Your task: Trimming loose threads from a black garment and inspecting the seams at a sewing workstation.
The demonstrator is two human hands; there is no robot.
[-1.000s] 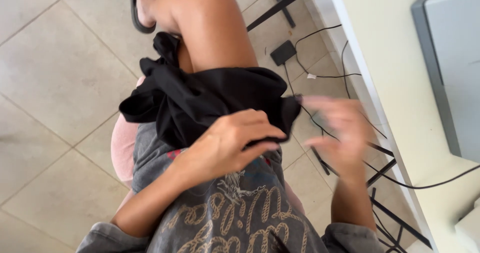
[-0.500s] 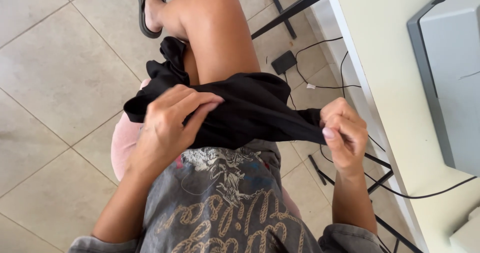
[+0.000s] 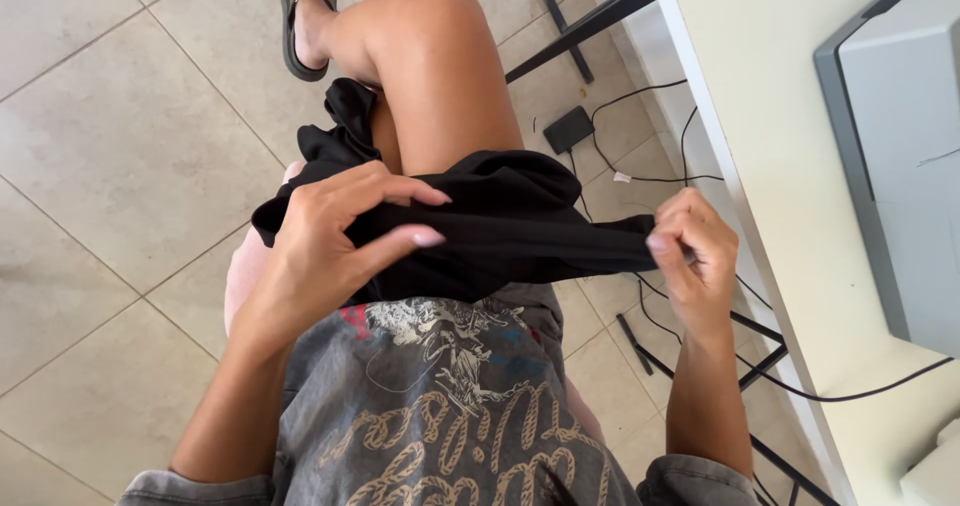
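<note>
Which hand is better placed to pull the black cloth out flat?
Probably the right hand: it pinches the black cloth at its stretched end, off the lap. The left hand only bunches the cloth over the thigh.

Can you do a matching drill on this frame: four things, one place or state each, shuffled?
1 left hand
2 right hand
3 sandal
4 power adapter

a on the tiled floor under the table edge, cable attached
b pinching the black cloth's stretched end
c on the foot, top of the view
d gripping the cloth over the lap

Pairs: 1-d, 2-b, 3-c, 4-a
</note>
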